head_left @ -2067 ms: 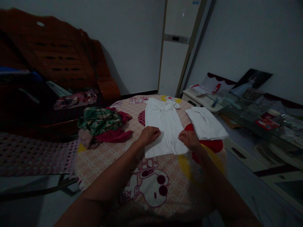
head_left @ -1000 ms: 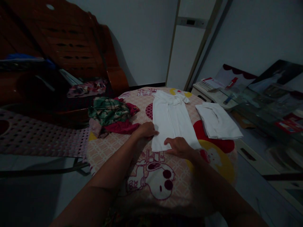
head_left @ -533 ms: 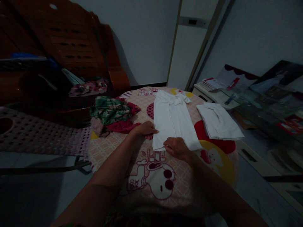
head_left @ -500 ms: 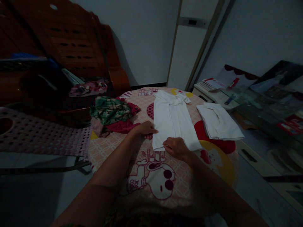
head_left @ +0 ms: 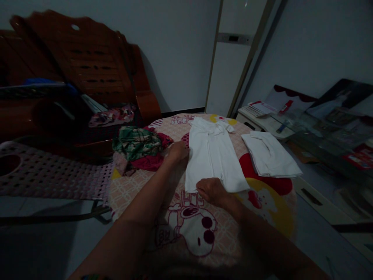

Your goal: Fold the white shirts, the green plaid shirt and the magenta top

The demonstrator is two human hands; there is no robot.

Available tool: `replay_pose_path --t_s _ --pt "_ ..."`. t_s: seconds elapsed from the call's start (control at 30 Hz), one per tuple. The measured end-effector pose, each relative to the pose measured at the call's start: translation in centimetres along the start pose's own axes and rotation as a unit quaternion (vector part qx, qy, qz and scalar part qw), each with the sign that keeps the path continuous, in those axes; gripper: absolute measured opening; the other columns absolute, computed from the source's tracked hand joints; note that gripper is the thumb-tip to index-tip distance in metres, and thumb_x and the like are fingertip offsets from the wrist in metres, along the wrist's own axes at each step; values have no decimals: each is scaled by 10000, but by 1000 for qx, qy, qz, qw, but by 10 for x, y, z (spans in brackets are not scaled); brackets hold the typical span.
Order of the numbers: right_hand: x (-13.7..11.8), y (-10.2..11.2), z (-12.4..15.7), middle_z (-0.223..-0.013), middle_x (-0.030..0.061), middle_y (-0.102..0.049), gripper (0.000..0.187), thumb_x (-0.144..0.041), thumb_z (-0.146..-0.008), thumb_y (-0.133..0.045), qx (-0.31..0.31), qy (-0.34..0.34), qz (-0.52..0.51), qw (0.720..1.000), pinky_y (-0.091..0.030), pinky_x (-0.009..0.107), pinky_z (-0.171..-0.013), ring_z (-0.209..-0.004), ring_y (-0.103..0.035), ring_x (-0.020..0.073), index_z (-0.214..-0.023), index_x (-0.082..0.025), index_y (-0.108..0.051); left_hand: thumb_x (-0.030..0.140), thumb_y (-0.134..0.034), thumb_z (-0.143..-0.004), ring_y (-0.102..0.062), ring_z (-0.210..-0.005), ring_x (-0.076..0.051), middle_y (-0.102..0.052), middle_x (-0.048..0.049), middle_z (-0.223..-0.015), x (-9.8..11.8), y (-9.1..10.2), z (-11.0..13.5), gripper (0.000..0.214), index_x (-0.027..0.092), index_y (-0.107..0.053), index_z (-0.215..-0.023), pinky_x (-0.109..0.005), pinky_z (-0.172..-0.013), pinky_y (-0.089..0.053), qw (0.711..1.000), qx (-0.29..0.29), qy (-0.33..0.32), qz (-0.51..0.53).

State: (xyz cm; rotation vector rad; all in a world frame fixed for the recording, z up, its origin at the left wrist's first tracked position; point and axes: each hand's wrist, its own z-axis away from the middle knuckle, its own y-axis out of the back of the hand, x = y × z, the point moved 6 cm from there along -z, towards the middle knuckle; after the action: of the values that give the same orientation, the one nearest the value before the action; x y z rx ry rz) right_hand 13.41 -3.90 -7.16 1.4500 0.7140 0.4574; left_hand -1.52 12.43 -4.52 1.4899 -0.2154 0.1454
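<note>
A white garment (head_left: 201, 155), folded into a long strip, lies on the round table with its bunched end away from me. My right hand (head_left: 212, 190) is closed on its near hem, fingertips pinching the cloth left of the middle. Beside the garment's left edge is my left hand (head_left: 177, 151); its fingers are blurred and partly hidden, so I cannot tell whether they grip the edge. Further right rests a folded white cloth stack (head_left: 271, 155).
Crumpled clothes, among them a green plaid piece (head_left: 140, 143), lie on the table's left side. The patterned tablecloth (head_left: 136, 194) covers the table. A woven chair (head_left: 64, 171) and a wooden bench (head_left: 96, 70) stand left. A glass-topped cabinet (head_left: 314, 132) is at the right.
My left hand has moved away from me along the garment's left edge. My right hand stays at the near hem. The view has tilted up slightly.
</note>
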Motion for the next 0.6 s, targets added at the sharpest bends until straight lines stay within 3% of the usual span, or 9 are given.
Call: replay_pose_path --t_s 0.13,0.27,0.4,0.6 --pt "1 -1 0 -873 50 -730 182 -253 -971 -546 10 -8 -7 1000 -315 278 -619 -738 -628 159 -867 -183 -677 280 -511 -931 -669 -1146 -319 -698 -241 -1209 14 1 -35 400 64 -696 -1213 -318 -905 -529 998 32 54 -7" --pt "1 -2 1 -856 49 -727 172 -231 -968 -549 11 -9 -8 1000 -314 274 -619 -713 -614 148 -860 -183 -673 194 -494 -928 -673 -1143 -323 -684 -255 -1229 29 -5 -56 404 47 -667 -1262 -358 -907 -552 998 39 50 -2" --pt "1 -3 1 -831 44 -714 193 -236 -975 -534 30 2 -10 1000 -305 276 -610 -686 -593 144 -841 -180 -662 123 -441 -940 -676 -1141 -303 -701 -254 -1174 29 -14 -63 396 47 -668 -1256 -359 -928 -548 997 55 52 -17" --pt "0 -5 2 -759 28 -690 210 -216 -963 -526 47 13 -20 999 -270 280 -584 -620 -537 128 -795 -179 -647 154 -377 -987 -667 -1133 -289 -694 -226 -1176 15 -17 -57 406 97 -608 -1317 -379 -936 -536 995 73 63 9"
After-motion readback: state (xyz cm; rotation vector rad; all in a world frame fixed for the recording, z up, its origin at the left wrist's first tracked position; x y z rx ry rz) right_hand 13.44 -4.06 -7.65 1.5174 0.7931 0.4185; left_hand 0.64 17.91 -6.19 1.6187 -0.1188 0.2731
